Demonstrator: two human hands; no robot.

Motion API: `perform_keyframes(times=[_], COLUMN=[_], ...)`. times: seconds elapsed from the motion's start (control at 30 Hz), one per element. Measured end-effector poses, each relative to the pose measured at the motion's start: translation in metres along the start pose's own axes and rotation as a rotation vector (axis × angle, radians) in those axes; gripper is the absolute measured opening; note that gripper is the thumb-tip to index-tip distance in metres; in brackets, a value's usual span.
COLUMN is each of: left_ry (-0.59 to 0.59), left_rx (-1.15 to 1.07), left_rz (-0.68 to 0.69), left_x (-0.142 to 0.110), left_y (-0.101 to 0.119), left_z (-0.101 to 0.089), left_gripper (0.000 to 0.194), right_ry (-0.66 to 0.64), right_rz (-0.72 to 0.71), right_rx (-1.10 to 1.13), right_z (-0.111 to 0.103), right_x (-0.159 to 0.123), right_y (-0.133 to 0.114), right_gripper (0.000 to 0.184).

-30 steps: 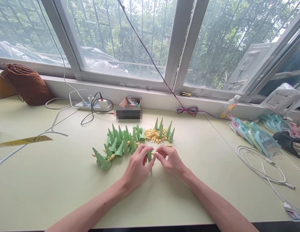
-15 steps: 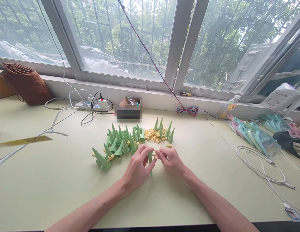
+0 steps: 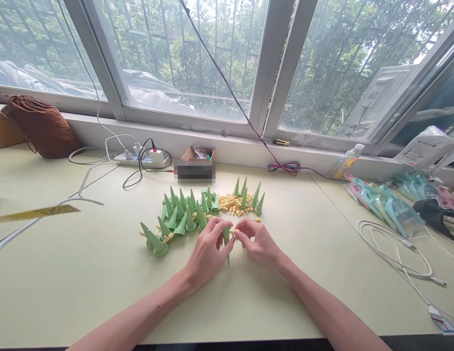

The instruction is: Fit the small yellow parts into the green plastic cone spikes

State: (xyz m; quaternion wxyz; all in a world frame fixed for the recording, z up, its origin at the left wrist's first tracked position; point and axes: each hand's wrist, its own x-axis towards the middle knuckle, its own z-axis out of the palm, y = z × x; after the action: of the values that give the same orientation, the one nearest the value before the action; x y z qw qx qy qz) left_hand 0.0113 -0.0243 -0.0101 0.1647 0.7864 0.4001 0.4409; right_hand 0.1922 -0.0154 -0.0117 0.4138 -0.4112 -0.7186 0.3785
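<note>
Between the thumb and fingers of my left hand (image 3: 211, 244) is a green plastic cone (image 3: 226, 237), its narrow tip pointing down toward the table. My right hand (image 3: 259, 239) pinches a small yellow plastic valve-like piece (image 3: 234, 233) against the cone's right side. Whether the piece is seated in the cone I cannot tell. Just beyond my hands lies a heap of similar yellow pieces (image 3: 232, 204). Several green cones (image 3: 180, 209) stand or lean to the left of it, some with yellow pieces attached. More cones (image 3: 259, 204) stand at the heap's right.
Behind the cones are a small open cardboard box (image 3: 188, 155) and a power strip (image 3: 142, 158) with cables. To the right lie bagged pastel plastic parts (image 3: 384, 202) and a coiled white cable (image 3: 395, 248). A bottle (image 3: 346, 161) leans by the window sill.
My right fingers have shifted around the yellow piece, which now sits slightly higher and more level at the cone's side. The cone has risen slightly in my left hand.
</note>
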Motion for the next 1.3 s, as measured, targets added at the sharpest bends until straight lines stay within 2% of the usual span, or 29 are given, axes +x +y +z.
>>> perform_keyframes(times=[0.3,0.63,1.3], left_ry=[-0.012,-0.012,-0.06], left_rx=[0.009,-0.002,-0.007], left_rz=[0.001,-0.007,-0.025], left_x=[-0.0013,-0.0011,-0.0021], left_y=[-0.0025,-0.0005,-0.0003], left_z=[0.0013,0.0014,0.0021], left_gripper=[0.017,0.017,0.019], right_ry=[-0.004,-0.011,-0.021], right_rz=[0.021,-0.022,-0.099], right_rx=[-0.026,-0.098,-0.21], right_z=[-0.0007,-0.0015,-0.0012], right_x=[0.0008,0.0003,0.0003], right_y=[0.0001,0.003,0.0068], right_gripper=[0.022,0.017,0.03])
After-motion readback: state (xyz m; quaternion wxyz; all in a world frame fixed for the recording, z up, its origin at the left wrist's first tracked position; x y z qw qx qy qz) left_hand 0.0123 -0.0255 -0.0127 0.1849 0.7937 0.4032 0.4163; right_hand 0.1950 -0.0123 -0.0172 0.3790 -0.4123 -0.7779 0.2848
